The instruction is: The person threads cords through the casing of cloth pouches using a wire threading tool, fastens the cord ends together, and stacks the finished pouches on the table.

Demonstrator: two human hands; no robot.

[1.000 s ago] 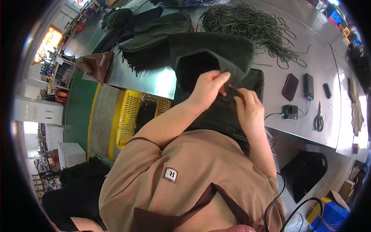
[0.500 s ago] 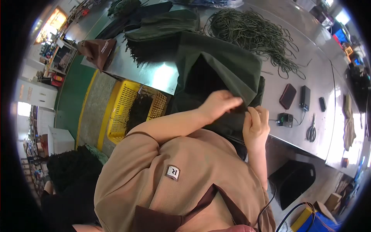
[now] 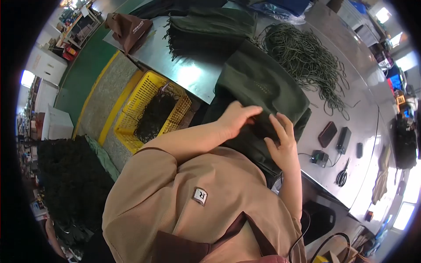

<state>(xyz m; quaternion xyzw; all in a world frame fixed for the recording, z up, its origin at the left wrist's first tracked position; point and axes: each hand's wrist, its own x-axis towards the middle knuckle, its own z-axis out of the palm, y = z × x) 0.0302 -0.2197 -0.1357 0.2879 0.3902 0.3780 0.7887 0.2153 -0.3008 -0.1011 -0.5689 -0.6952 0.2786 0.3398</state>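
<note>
Dark green fabric (image 3: 267, 83), folded over with a row of small marks across it, lies in front of me and hangs over the table edge. My left hand (image 3: 237, 119) is at the near edge of this fabric, a finger stretched to the right, the others partly hidden; I see nothing held in it. A short way to the right, my right hand (image 3: 283, 142) is over the fabric with fingers spread and nothing between them. Behind lies more green cloth (image 3: 215, 26) with a dark fringe at its left side.
Tangled green cord (image 3: 302, 57) lies beyond the fabric. At right are a phone (image 3: 327, 134), a black power bank (image 3: 344, 140), a small cabled device (image 3: 320, 158) and scissors (image 3: 343, 174). A yellow crate (image 3: 125, 125) holding dark strands stands at left. A brown bag (image 3: 127, 33) sits on the table corner.
The raised fabric flap with its dark opening has come down and lies flatter. My hands have let go of its edge, and the right fingers have spread. The view has turned slightly.
</note>
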